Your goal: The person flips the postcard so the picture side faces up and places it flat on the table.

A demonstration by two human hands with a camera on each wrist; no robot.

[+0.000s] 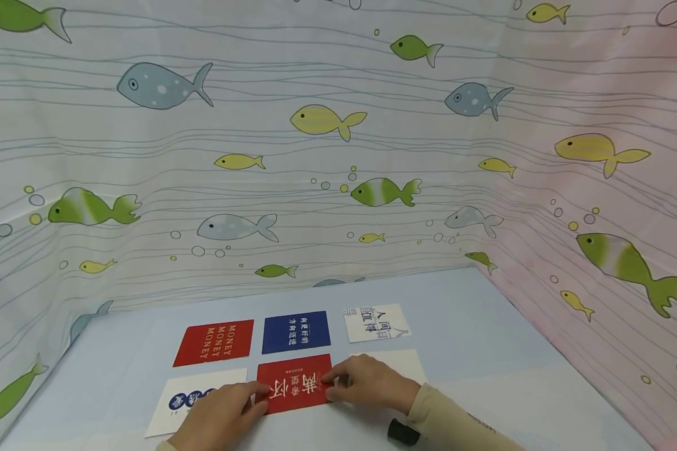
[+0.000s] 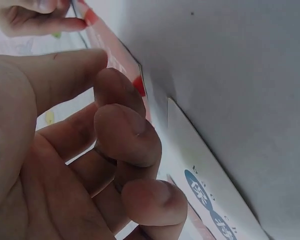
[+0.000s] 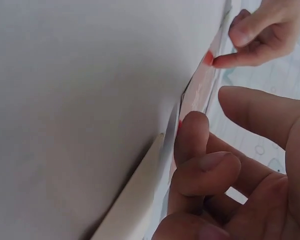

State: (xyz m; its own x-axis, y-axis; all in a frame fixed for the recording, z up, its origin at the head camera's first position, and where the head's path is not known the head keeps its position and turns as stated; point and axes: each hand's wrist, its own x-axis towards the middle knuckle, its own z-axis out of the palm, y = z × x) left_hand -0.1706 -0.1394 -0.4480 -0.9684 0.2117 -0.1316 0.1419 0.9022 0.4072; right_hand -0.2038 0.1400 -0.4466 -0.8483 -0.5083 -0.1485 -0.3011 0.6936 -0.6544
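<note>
A red card (image 1: pixel 294 382) with large white characters lies on the table in the near row. At its left edge, the left hand (image 1: pixel 220 413) touches it with its fingertips. The right hand (image 1: pixel 375 383) touches the opposite edge, its thumb and forefinger apart. In both wrist views the other fingers are loosely bent with nothing inside them. Partly under the left hand lies a white card (image 1: pixel 163 407) with blue round characters. Another white card (image 1: pixel 402 362) is mostly covered by the right hand; its print cannot be seen.
Behind are a red MONEY card (image 1: pixel 211 342), a blue card (image 1: pixel 296 332) with white writing and a white card (image 1: pixel 375 323) with dark characters. Beside the right sleeve lies a small black object (image 1: pixel 402 432). Fish-patterned curtains (image 1: pixel 316 200) enclose the pale table (image 1: pixel 474 338).
</note>
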